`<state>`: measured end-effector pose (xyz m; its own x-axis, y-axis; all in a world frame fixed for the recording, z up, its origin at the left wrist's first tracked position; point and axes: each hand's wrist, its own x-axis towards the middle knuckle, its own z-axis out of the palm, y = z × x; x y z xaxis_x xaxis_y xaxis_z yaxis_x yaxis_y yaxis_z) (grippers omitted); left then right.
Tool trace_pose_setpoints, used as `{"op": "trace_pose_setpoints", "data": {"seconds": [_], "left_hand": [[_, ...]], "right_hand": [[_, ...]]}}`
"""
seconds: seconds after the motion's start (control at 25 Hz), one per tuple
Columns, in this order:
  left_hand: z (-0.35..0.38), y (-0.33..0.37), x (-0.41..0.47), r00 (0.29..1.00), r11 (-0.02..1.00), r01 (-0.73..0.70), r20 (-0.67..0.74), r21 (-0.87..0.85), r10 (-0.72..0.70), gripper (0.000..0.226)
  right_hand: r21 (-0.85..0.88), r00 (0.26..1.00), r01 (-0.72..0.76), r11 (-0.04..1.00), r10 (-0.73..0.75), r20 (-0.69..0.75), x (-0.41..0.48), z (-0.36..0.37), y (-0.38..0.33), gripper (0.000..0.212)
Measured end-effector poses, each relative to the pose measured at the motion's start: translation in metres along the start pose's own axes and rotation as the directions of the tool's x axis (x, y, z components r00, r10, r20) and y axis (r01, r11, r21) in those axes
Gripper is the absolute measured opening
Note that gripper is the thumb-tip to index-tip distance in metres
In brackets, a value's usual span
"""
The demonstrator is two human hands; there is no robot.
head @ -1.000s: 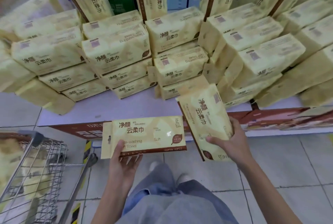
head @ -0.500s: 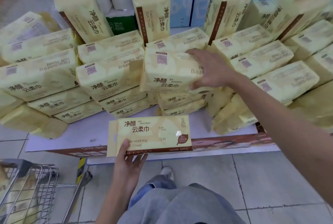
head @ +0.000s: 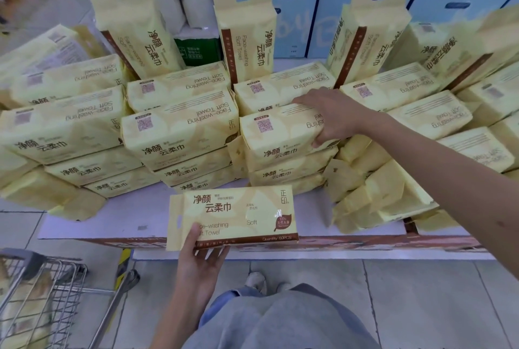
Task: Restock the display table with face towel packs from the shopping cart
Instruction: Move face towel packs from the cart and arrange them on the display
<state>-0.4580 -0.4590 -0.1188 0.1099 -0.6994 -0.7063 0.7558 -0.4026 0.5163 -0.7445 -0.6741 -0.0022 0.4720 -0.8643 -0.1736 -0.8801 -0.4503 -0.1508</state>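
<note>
**Soft-Film Towel Packs at the Table's Front Edge**

A flat, rectangular face towel pack (head: 238, 213), wrapped in glossy pale-yellow film with a brown strip along its bottom, was held level over the front edge of the display table (head: 112, 222). Its lower left part was pinched by the left hand (head: 202, 264), thumb on the printed face and fingers spread beneath. The right end of the top pack (head: 280, 135) of the middle stack was gripped by the right hand (head: 334, 118), fingers laid over its crinkled top and thumb against its front. Pillow-shaped packs were piled in rows on either side, and upright packs (head: 247, 39) stood behind. A wire shopping cart (head: 64, 289), with yellow packs inside, was seen by the table's near left corner.
</note>
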Motion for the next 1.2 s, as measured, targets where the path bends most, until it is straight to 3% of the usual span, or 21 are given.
{"op": "trace_pose_setpoints", "data": {"seconds": [0.56,0.64,0.72,0.8,0.88,0.92,1.0,1.08,1.12,1.2], "left_hand": [[0.013,-0.020,0.000,1.000,0.999,0.000,0.018,-0.035,0.000,0.032],[0.016,-0.022,-0.001,1.000,0.999,0.004,0.020,-0.043,-0.003,0.035],[0.019,-0.024,-0.002,1.000,0.999,0.002,0.022,-0.045,-0.001,0.034],[0.022,-0.026,-0.003,1.000,0.999,0.001,0.024,-0.049,0.000,0.032],[0.024,-0.029,-0.004,1.000,0.998,0.002,0.022,-0.057,-0.001,0.031],[0.024,-0.030,-0.004,1.000,0.998,0.003,0.024,-0.062,-0.001,0.032],[0.025,-0.032,-0.004,1.000,0.998,0.006,0.030,-0.060,-0.004,0.035],[0.027,-0.033,-0.003,0.999,0.999,0.010,0.046,-0.031,-0.009,0.036],[0.028,-0.034,-0.002,0.998,1.000,0.013,0.065,-0.011,-0.013,0.037],[0.030,-0.033,0.001,0.995,0.999,0.024,0.101,0.042,-0.028,0.037]], "right_hand": [[-0.053,0.991,-0.115,0.992,0.111,-0.073,-0.027,-0.001,-0.004,0.113],[0.071,0.979,-0.111,0.991,0.121,-0.167,-0.042,-0.003,-0.018,0.105],[0.339,0.933,-0.050,0.939,0.165,-0.319,-0.063,0.000,-0.040,0.088],[0.589,0.864,0.028,0.808,0.276,-0.420,-0.088,0.017,-0.067,0.067],[0.789,0.785,0.036,0.614,0.471,-0.402,-0.111,0.053,-0.091,0.044],[0.875,0.755,-0.004,0.484,0.575,-0.315,-0.119,0.073,-0.099,0.037],[0.966,0.735,-0.211,0.152,0.676,0.054,-0.127,0.108,-0.104,0.046],[0.880,0.718,-0.434,-0.193,0.516,0.468,-0.129,0.128,-0.101,0.072],[0.816,0.717,-0.487,-0.311,0.390,0.577,-0.129,0.131,-0.099,0.080],[0.750,0.734,-0.494,-0.439,0.251,0.631,-0.127,0.137,-0.091,0.081]]}}
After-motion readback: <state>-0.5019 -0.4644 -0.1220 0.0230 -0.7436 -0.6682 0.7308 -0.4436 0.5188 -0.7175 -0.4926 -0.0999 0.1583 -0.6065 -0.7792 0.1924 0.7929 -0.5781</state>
